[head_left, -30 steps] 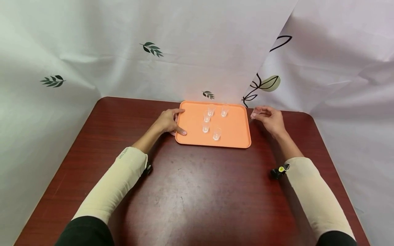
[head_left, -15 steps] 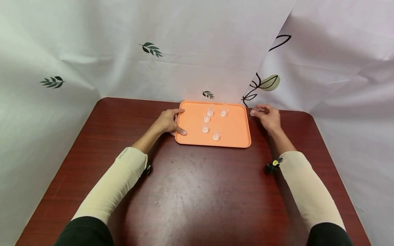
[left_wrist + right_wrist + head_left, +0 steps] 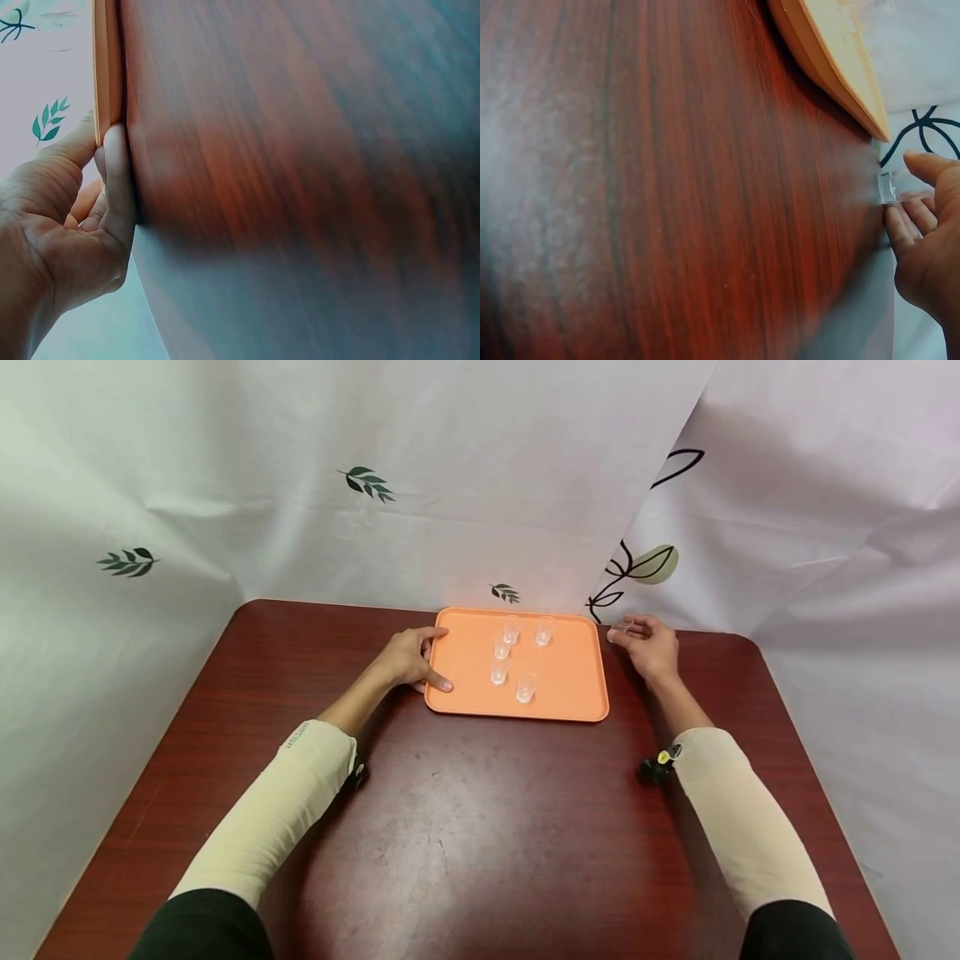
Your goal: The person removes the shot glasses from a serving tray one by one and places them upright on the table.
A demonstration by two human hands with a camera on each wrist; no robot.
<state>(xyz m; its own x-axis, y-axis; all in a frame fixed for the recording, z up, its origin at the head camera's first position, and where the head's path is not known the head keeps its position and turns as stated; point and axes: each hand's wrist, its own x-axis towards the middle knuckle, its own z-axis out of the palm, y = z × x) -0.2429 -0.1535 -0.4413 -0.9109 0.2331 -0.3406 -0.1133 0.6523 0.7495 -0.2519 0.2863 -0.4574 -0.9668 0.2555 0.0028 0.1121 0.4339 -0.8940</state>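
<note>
An orange tray lies on the table against the back curtain, bearing several small clear plastic cups. My left hand grips its left rim, thumb over the edge and some fingers tucked beside or below. The left wrist view shows the same hand at the tray's edge. Just off the right side of the tray, my right hand holds another small clear cup between thumb and fingers. That cup's base is at table level in the right wrist view; the fingers partly cover its upper part.
The dark red wooden table reaches from the tray to the near edge. A pale curtain with leaf prints hangs close behind and at both sides. In the right wrist view, the tray's corner is near the right hand.
My right hand, with the clear cup, has shifted slightly left and back toward the tray, and the cup is lower. The left hand keeps its place on the tray.
</note>
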